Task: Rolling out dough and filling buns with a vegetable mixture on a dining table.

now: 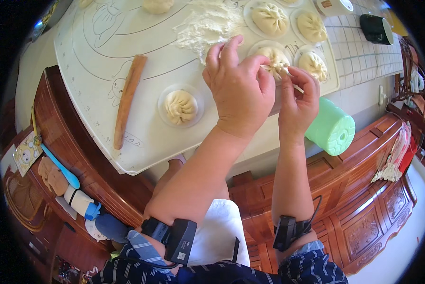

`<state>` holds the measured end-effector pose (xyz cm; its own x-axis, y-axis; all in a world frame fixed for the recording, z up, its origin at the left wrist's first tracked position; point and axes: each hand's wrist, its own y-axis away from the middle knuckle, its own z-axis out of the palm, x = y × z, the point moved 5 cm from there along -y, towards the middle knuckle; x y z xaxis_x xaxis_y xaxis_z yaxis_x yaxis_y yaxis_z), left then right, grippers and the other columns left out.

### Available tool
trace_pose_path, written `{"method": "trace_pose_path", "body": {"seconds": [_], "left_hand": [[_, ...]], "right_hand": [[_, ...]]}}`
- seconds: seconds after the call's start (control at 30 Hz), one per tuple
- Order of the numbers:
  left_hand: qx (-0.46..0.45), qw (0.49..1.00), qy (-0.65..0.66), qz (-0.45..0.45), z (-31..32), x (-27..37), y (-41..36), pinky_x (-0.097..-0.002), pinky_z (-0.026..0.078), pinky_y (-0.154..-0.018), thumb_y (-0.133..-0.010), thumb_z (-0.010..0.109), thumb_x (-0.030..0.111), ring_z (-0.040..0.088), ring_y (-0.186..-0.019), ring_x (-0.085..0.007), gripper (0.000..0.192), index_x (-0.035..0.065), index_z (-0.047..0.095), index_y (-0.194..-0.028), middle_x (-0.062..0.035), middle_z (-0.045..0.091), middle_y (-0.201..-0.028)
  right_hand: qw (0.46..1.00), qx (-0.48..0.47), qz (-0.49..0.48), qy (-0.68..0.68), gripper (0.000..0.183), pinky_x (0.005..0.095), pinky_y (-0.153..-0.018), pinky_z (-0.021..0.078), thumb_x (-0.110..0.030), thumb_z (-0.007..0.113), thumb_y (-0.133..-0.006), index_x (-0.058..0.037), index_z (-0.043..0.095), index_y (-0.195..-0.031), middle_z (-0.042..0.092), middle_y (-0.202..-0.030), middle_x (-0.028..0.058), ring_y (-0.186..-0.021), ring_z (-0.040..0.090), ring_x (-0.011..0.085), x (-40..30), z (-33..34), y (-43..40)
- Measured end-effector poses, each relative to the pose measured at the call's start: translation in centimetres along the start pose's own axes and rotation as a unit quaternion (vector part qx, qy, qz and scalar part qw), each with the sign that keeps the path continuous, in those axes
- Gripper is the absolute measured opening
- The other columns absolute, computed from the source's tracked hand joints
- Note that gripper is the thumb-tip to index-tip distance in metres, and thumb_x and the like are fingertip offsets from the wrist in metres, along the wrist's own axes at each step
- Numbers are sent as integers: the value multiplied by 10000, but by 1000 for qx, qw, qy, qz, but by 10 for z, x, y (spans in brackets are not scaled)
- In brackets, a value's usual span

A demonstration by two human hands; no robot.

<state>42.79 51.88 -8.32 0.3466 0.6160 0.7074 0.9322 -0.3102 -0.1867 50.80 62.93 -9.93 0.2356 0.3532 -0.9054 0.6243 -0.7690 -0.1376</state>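
Note:
Both my hands are at a pleated dough bun [272, 58], which sits on a round liner near the right side of the white printed mat [145, 96]. The thumb and index finger of my right hand [299, 103] pinch a bit of pale dough at the bun's near edge. My left hand [241, 92] reaches over from the left, its index finger against the pleats and its other fingers raised. Whether its thumb grips dough is hidden. Around them sit more pleated buns, one large [270, 20], one behind right [311, 27] and one beside my right fingers [312, 65].
Left on the mat are a wooden rolling pin [130, 103] and another bun [180, 107]. Flour [212, 25] and a dough ball [158, 5] lie farther back. A dark mug [376, 30] stands on checked cloth [351, 53]. A green plastic object [329, 126] stands beside the table.

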Motion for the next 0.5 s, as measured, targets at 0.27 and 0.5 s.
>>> {"method": "trace_pose_path", "body": {"seconds": [0.27, 0.5], "left_hand": [[-21, 998, -50, 42, 1, 9, -1, -472, 294, -989, -705, 595, 102, 388, -1181, -377, 215, 185, 720, -858, -124, 522, -1264], [-13, 998, -48, 46, -29, 9, 4, -473, 311, -985, -701, 593, 73, 398, -1177, -362, 256, 158, 706, -914, -124, 524, -1253]], "right_hand": [[1000, 4, 6, 19, 97, 227, -623, 480, -29, 650, -842, -38, 632, -937, 581, -1007, 69, -827, 562, 125, -3, -16, 19], [999, 10, 35, 8, 104, 225, -688, 478, -46, 632, -866, -45, 628, -970, 575, -1048, 64, -863, 553, 122, -1, -42, 38]]}}
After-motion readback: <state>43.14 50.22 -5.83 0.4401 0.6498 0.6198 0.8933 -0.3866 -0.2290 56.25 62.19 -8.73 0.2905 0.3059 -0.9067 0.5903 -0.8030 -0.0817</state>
